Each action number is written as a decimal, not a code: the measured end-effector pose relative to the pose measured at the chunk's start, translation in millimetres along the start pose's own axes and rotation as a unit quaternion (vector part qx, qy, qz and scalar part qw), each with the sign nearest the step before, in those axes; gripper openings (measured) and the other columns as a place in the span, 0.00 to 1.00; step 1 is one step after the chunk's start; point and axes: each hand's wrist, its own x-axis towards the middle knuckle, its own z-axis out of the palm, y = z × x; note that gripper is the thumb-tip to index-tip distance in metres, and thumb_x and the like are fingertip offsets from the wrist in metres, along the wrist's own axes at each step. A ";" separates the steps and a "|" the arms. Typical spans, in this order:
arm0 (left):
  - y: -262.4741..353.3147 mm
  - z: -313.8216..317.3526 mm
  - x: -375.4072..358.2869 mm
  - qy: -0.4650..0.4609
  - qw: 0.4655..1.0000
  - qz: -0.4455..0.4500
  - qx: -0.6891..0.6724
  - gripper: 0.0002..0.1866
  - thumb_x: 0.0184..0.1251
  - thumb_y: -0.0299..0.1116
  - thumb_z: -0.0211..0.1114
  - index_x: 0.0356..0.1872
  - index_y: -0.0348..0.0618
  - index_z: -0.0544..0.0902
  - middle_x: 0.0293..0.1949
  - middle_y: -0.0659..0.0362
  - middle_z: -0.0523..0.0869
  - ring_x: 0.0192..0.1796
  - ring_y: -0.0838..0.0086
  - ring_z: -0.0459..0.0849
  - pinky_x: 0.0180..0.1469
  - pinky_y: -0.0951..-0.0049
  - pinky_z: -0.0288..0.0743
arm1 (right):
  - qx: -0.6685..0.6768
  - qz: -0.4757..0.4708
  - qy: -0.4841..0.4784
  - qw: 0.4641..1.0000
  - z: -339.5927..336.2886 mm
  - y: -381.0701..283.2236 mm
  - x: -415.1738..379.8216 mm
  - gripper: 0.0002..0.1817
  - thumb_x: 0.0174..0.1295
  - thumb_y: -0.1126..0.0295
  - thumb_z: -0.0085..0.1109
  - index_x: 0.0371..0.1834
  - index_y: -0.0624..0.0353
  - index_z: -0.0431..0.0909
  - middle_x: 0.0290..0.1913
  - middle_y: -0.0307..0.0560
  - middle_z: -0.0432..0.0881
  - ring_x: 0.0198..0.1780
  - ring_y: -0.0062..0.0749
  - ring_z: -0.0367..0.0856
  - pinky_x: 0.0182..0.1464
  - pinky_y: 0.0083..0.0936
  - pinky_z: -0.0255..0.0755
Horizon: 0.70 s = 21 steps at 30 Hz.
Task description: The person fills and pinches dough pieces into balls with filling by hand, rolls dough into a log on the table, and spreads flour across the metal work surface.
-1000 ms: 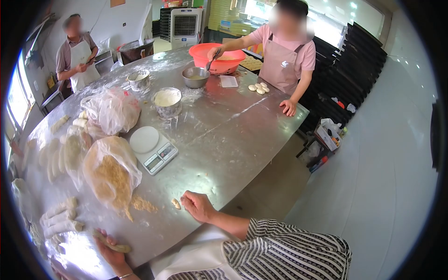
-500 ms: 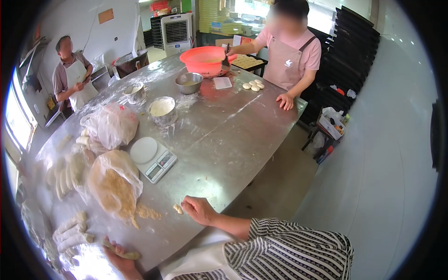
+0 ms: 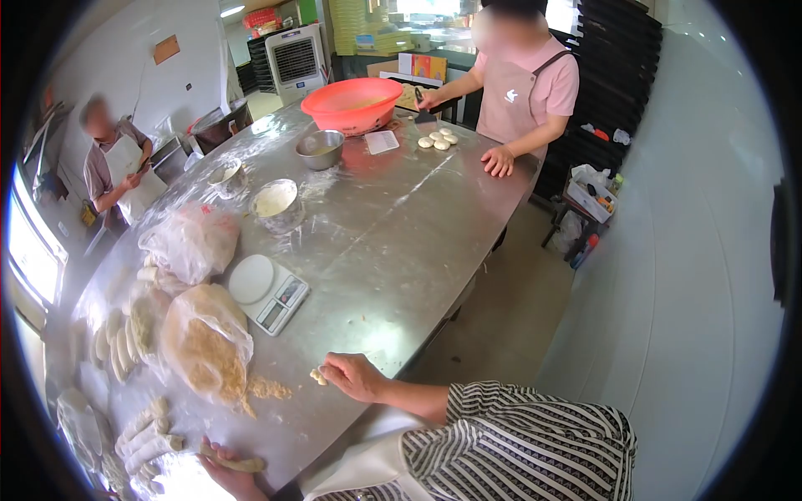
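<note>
My left hand (image 3: pixel 230 473) is at the bottom of the view, its fingers wrapped round a dough roll (image 3: pixel 242 463) on the steel table (image 3: pixel 368 242). More dough rolls (image 3: pixel 149 442) lie just left of it. My right hand (image 3: pixel 355 376) rests near the table's front edge, fingers curled and pressed at a small dough piece (image 3: pixel 318 377). Between my hands and beyond them, an open plastic bag of brown crumbs (image 3: pixel 209 346) spills some crumbs (image 3: pixel 269 389) onto the table. A white kitchen scale (image 3: pixel 269 294) sits behind the crumbs.
Farther back are a red basin (image 3: pixel 352 104), metal bowls (image 3: pixel 320 150) and a tied plastic bag (image 3: pixel 196 242). A co-worker (image 3: pixel 522 100) across the table holds a dark scraper (image 3: pixel 424 113) near several dough rounds (image 3: pixel 438 139). Another person (image 3: pixel 121 163) stands at the left.
The view has shifted slightly. The co-worker's scraper has come down from the basin's edge to beside the dough rounds. My hands stay in nearly the same places on the table.
</note>
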 end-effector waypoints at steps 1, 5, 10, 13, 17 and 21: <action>0.3 -1.5 0.7 -0.005 1.000 0.002 0.008 0.24 0.88 0.48 0.52 0.69 0.40 0.73 0.42 0.61 0.82 0.34 0.78 0.79 0.37 0.77 0.79 | 0.000 -0.001 -0.001 1.000 -0.3 0.0 0.0 0.14 0.78 0.62 0.55 0.39 0.62 0.76 0.32 0.55 0.85 0.34 0.53 0.85 0.38 0.41 0.76; -0.7 -5.5 5.2 -0.013 1.000 -0.001 0.008 0.22 0.87 0.48 0.54 0.66 0.41 0.75 0.40 0.62 0.81 0.33 0.79 0.78 0.36 0.78 0.78 | -0.003 0.000 -0.004 1.000 -1.6 0.2 0.7 0.14 0.78 0.62 0.56 0.37 0.62 0.74 0.31 0.55 0.83 0.33 0.52 0.84 0.37 0.42 0.75; -0.9 0.7 1.7 -0.025 1.000 -0.014 -0.009 0.20 0.87 0.47 0.54 0.63 0.41 0.76 0.41 0.62 0.81 0.34 0.79 0.78 0.37 0.78 0.78 | -0.007 -0.009 0.001 1.000 -1.4 0.4 1.4 0.15 0.78 0.62 0.56 0.37 0.62 0.74 0.30 0.54 0.83 0.33 0.52 0.84 0.37 0.42 0.75; -1.1 7.3 -4.3 -0.029 0.999 -0.012 -0.008 0.19 0.87 0.46 0.54 0.62 0.41 0.76 0.42 0.62 0.81 0.34 0.79 0.78 0.38 0.78 0.79 | -0.004 0.005 -0.003 1.000 -1.8 -1.0 0.5 0.15 0.79 0.61 0.55 0.37 0.62 0.74 0.31 0.54 0.84 0.33 0.52 0.85 0.37 0.41 0.76; -4.4 13.4 -6.6 0.005 1.000 -0.002 -0.005 0.18 0.86 0.47 0.55 0.60 0.44 0.77 0.41 0.64 0.82 0.34 0.80 0.78 0.36 0.80 0.77 | 0.005 0.000 -0.001 1.000 -3.4 -4.5 0.4 0.16 0.79 0.60 0.55 0.37 0.62 0.75 0.31 0.54 0.84 0.33 0.52 0.85 0.37 0.40 0.76; -4.5 15.0 -6.1 -0.001 1.000 -0.006 -0.007 0.17 0.85 0.47 0.56 0.59 0.45 0.79 0.41 0.65 0.83 0.35 0.81 0.78 0.36 0.81 0.76 | -0.001 -0.001 -0.003 1.000 -2.1 -2.7 0.8 0.16 0.79 0.60 0.56 0.37 0.62 0.75 0.31 0.54 0.84 0.33 0.52 0.85 0.36 0.40 0.76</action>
